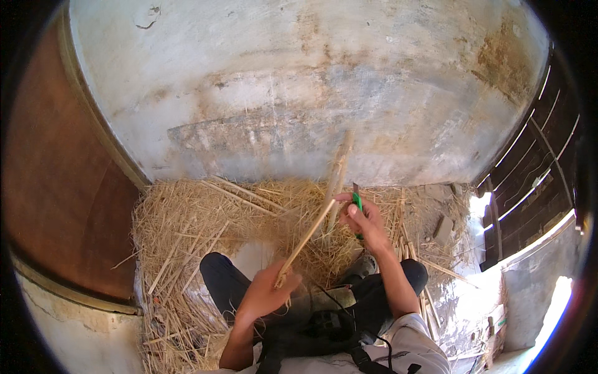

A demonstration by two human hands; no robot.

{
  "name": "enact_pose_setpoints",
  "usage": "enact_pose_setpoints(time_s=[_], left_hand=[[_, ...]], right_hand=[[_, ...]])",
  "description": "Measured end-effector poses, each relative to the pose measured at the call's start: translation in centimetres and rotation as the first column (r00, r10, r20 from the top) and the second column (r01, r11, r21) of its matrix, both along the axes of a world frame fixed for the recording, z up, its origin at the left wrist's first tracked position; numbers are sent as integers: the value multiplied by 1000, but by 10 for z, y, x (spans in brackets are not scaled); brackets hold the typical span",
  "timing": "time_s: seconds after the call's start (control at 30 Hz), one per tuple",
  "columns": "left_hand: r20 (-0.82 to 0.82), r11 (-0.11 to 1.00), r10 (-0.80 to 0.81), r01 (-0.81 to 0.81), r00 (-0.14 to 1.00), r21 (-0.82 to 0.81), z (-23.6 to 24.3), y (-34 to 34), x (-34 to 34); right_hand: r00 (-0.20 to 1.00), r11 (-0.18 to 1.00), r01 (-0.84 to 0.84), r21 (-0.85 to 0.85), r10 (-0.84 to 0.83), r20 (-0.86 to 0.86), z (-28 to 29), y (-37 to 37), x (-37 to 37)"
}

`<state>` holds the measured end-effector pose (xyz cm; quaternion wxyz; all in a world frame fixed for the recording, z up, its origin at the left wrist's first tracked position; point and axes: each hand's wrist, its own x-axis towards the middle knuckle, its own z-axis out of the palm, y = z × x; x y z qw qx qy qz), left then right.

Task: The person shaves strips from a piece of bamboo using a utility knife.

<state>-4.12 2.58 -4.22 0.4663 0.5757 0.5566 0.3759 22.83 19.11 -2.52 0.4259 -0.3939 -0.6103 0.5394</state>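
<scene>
My left hand [266, 292], slightly blurred, is closed round the lower end of a pale, thin strip of split wood or bamboo [309, 232]. The strip slants up and to the right from that fist. Its upper end comes close to my right hand [367, 223], whose index finger reaches toward it; whether they touch I cannot tell. Closed in my right hand is a green-handled utility knife [357, 201], its blade pointing up toward the wall. Thin curled shavings hang by my left wrist. Behind the strip's upper end, a pale blurred pole [340, 163] leans at the wall.
Straw-like shavings [180, 212] and loose strips [243, 197] cover the floor around my bent knees. A stained plaster wall [280, 81] rises ahead. A brown panel [62, 162] stands at left, dark slats [529, 168] at right. A small block [443, 229] lies right. A black cable [333, 297] crosses my lap.
</scene>
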Motion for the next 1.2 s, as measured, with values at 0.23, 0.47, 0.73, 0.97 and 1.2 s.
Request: enact_pose_setpoints(time_s=[0.23,0.47,0.73,0.97,1.2], left_hand=[[-283,994,19,12,959,107,42,12,31],[-126,972,64,-33,990,234,42,12,30],[-206,974,80,-32,975,226,50,5,33],[-264,933,164,-62,951,355,53,0,31],[-130,890,138,-66,982,451,61,-1,35]], right_hand=[[971,998,57,6,-54,-234,36,-33,-14],[947,997,82,-5,-80,-311,38,-34,-7],[965,969,133,210,-79,-250,32,-35,-10],[987,657,2,753,-123,105,7,-45,-6],[985,558,-73,826,-90,148,7,-54,-23]])
